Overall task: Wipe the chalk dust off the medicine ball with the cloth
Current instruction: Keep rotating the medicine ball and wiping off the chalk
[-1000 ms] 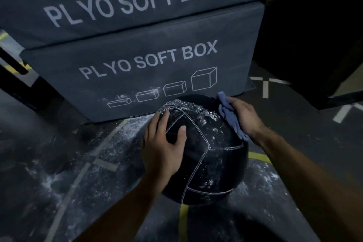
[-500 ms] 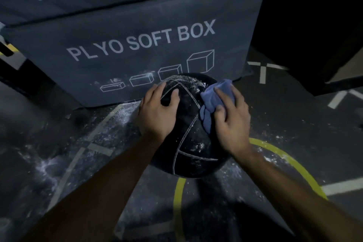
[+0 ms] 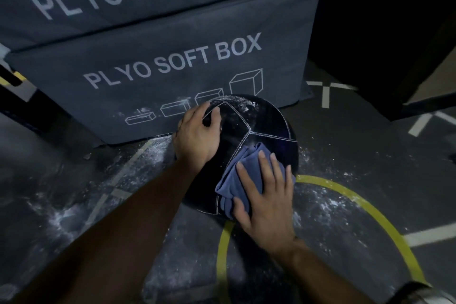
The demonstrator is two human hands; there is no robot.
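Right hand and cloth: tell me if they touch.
Touching. Head view shows the right hand pressing flat on the cloth against the medicine ball.

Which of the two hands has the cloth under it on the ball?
The right hand: its flat fingers press the blue cloth on the ball's near side. The left hand rests bare on the ball.
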